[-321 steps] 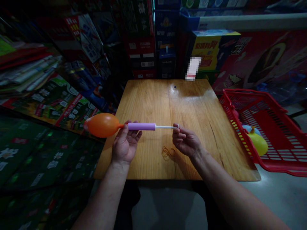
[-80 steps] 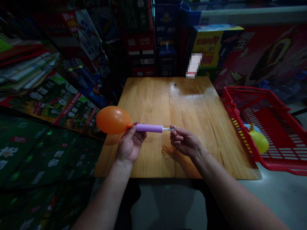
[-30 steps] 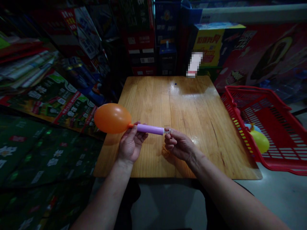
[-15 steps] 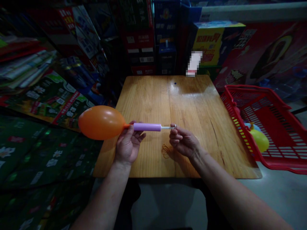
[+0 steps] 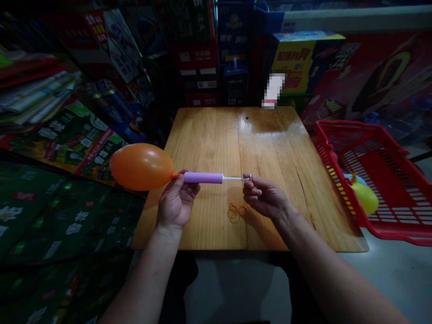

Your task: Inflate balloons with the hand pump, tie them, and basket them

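Observation:
An inflated orange balloon sits on the left end of a purple hand pump. My left hand pinches the balloon's neck against the pump's end, with its other fingers under the barrel. At the right, my right hand is closed on the pump's handle, and a length of white rod shows between barrel and fingers. The pump is held level above the wooden table. Several thin rubber bands lie on the tabletop below it, near my right hand.
A red plastic basket stands right of the table, with a yellow balloon inside. Stacked green cartons flank the left side. Boxes line the back edge, and a small dark blue spot shows on the tabletop.
My right hand has moved slightly right, and more of the white rod is out of the barrel. My left hand, the balloon and the barrel have shifted a little left and up.

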A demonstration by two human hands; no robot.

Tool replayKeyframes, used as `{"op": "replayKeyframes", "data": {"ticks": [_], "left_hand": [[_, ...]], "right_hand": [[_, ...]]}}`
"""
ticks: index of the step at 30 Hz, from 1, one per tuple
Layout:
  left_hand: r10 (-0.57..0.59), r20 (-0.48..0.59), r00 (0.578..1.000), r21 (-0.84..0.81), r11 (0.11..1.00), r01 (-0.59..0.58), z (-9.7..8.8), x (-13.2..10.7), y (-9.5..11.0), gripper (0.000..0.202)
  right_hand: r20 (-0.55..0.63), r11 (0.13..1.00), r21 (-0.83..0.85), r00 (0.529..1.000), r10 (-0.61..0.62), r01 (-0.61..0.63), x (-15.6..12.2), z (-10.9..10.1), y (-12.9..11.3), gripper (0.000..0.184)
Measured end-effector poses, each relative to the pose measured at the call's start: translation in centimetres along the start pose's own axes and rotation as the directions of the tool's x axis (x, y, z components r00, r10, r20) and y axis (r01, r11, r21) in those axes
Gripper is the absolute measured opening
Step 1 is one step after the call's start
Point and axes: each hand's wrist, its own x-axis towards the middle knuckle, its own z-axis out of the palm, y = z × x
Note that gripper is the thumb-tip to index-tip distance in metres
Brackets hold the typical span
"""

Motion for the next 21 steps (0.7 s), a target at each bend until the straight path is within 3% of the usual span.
{"op": "replayKeyframes", "data": {"ticks": [3, 7, 10, 15, 21], "left_hand": [[0.046, 0.010, 0.999, 0.011, 0.999, -0.047, 0.0, -0.2, 0.1, 0.026], [-0.062, 0.080, 0.995, 0.027, 0.998, 0.060, 0.7, -1.0, -1.3, 0.025], [-0.067, 0.069, 0.995, 0.004, 0.998, 0.067, 1.2, -1.3, -2.0, 0.024], [-0.039, 0.037, 0.999, 0.009, 0.999, 0.039, 1.0, -0.7, -1.2, 0.022], [0.069, -0.022, 0.997, 0.004, 0.998, -0.069, 0.2, 0.1, 0.4, 0.024]], "right_hand": [[-0.020, 0.999, 0.011, 0.999, -0.048, 0.049, 0.0, -0.1, 0.3, 0.012], [-0.037, 1.000, -0.002, 0.999, -0.002, 0.002, 0.4, 0.3, 2.2, 0.015], [-0.016, 1.000, -0.013, 1.000, -0.005, 0.004, 0.5, 0.6, 2.8, 0.016], [-0.008, 0.998, -0.010, 0.998, 0.056, -0.056, 0.1, 0.3, 1.2, 0.013], [-0.001, 0.999, 0.043, 1.000, -0.031, 0.031, -0.4, -0.2, -0.4, 0.012]]}}
